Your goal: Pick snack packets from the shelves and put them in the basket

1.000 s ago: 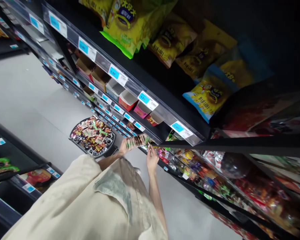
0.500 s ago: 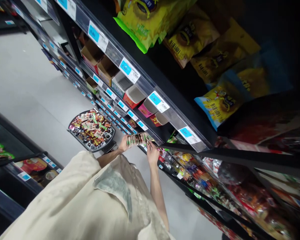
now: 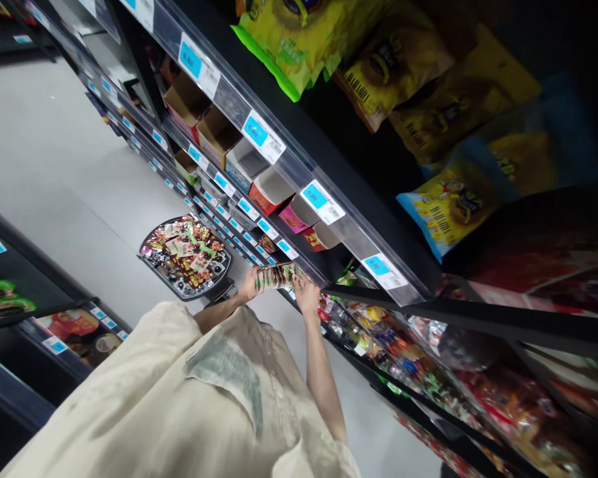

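My left hand (image 3: 250, 286) is closed around a stack of small green and brown snack packets (image 3: 275, 276), held in front of a low shelf. My right hand (image 3: 307, 294) touches the right end of that stack, its fingers pinched on a packet. Just right of my hands, a lower shelf bin (image 3: 373, 335) holds many small bright snack packets. On the floor to the left sits a dark basket (image 3: 184, 257) filled with several similar packets. My beige shirt fills the bottom of the view.
Black store shelving (image 3: 299, 166) runs diagonally, edged with blue price labels (image 3: 321, 200). Open cardboard display boxes (image 3: 264, 192) sit on the middle shelf. Yellow snack bags (image 3: 393, 66) lie above. Another shelf unit (image 3: 34, 312) stands at the left across a grey floor aisle.
The view has shifted slightly. My right hand rose from below the packet stack to its right end and closed onto it. My left hand keeps holding the stack.
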